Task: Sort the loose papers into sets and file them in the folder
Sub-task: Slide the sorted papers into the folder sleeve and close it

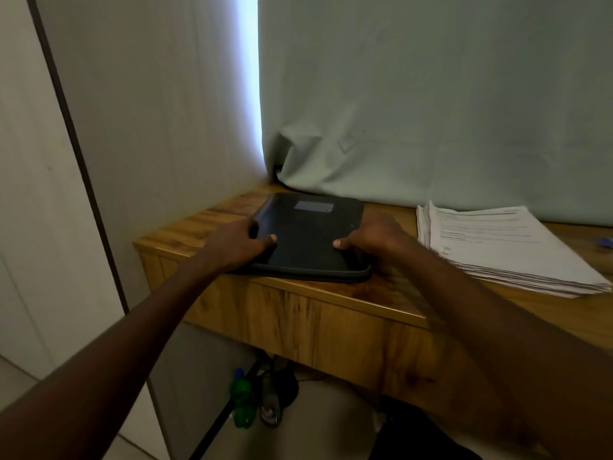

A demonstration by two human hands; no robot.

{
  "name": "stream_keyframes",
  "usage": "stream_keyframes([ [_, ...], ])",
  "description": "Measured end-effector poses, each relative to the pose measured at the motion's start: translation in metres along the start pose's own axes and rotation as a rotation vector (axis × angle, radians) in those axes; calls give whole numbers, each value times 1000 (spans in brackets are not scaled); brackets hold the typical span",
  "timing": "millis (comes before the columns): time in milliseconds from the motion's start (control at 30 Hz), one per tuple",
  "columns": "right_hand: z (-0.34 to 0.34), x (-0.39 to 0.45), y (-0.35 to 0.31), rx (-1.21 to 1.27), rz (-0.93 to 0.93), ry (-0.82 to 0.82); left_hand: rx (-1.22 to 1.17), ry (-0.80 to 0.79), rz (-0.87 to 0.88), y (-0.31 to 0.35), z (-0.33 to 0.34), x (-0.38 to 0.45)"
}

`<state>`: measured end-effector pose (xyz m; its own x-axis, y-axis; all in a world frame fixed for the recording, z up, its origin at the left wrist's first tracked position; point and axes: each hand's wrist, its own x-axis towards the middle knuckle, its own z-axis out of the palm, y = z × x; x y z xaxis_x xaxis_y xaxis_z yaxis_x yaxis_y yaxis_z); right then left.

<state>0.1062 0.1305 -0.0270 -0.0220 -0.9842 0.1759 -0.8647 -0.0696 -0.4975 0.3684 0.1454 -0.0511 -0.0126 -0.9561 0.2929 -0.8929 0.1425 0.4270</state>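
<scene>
Both hands grasp the closed black folder lying on the desk, left hand and right hand curled over its side edges, probably to open it, the loose papers stacked just beside it.

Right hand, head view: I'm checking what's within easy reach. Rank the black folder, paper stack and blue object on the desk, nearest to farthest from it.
From the right hand:
1. Black folder, gripped, at its left.
2. Paper stack, just right.
3. Blue object, desk's far right edge.
</scene>
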Motion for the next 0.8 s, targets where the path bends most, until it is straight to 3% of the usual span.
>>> stream_keyframes([
  [100, -18, -5, 5, 88, 116, 72, -108, -51, 14, 19, 10, 0],
  [267, -48, 0, 13, 550, 284, 210, -512, -91, 34, 39, 19, 0],
  [434, -100, 12, -19, 679, 162, 378, -804, -60, 143, 47, 19, 1],
  [567, -134, 19, -61, 893, 5, 265, -838, -74, 286, 43, 16, -2],
  [667, -131, 24, -92, 1072, -178, 51, -883, 38, 346, 43, 1, 0],
  [734, -114, 30, -109, 1146, -283, -81, -845, 257, 333, 44, -8, 1],
  [800, -86, 39, -116, 1069, -315, -74, -796, 493, 302, 44, -11, -4],
])
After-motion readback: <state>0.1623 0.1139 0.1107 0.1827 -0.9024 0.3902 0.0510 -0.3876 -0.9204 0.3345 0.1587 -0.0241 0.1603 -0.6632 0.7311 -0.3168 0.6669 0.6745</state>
